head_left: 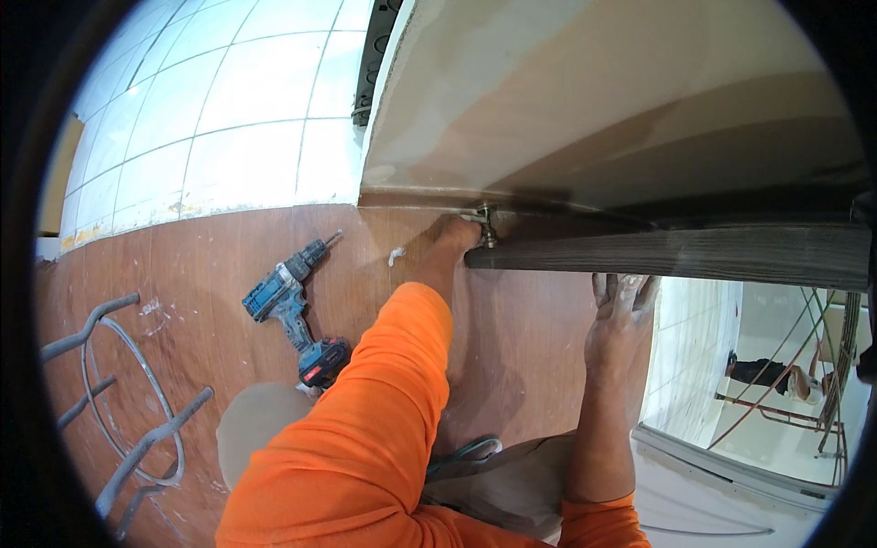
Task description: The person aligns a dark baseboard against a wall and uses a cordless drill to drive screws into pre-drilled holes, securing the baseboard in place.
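Note:
At the foot of the beige wall, my left hand [457,234] is closed with its fingertips at a small brass-coloured metal fitting [487,228], which looks like a door stop. The fitting sits between the wall and the end of a dark wood-grained door panel [676,256]. Part of my left fingers is hidden. Against the near side of the panel, my right hand [624,301] has its fingers stretched out and slightly apart, with white dust on them. The panel's edge covers the fingertips. A blue cordless drill [290,306] with a bit fitted lies on the floor left of my left arm.
Grey metal bars [151,447] with a loop of cable [174,429] stand at left on the reddish-brown wood floor [215,274]. White tiles [242,100] border it at the far left. Through the opening at right show scaffolding [776,411] and another person [767,373].

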Tool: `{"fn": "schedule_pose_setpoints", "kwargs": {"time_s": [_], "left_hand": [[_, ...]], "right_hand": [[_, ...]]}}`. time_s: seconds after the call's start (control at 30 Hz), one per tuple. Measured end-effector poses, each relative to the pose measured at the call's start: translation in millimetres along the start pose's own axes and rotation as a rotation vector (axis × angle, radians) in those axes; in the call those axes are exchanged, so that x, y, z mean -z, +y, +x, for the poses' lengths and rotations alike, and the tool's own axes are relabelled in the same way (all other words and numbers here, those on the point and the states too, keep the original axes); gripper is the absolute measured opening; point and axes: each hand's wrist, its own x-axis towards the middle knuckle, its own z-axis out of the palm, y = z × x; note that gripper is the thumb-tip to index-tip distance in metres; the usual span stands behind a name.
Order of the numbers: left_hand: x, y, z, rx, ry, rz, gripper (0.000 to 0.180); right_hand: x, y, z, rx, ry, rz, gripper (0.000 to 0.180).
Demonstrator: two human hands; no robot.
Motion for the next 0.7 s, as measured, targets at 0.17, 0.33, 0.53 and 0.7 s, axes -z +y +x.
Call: {"fn": "schedule_pose_setpoints", "kwargs": {"time_s": [0.17,0.33,0.53,0.7], "left_hand": [[6,-3,2,-0.063,-0.059,0.015,0.042],[0,-9,7,-0.066,-0.029,-0.029,0.042],[3,-5,2,-0.036,-0.026,-0.067,0.043],[3,1,-6,-0.055,-0.027,-0.056,0.044]], "right_hand": [[-1,-3,-1,-0.015,-0.011,-0.032,0.1],[-1,-5,-3,-0.006,-0.028,-0.071,0.104],[1,0,1,-0.034,-0.011,0.007,0.102],[4,1,0,-0.01,-0.036,0.081,0.096]]}}
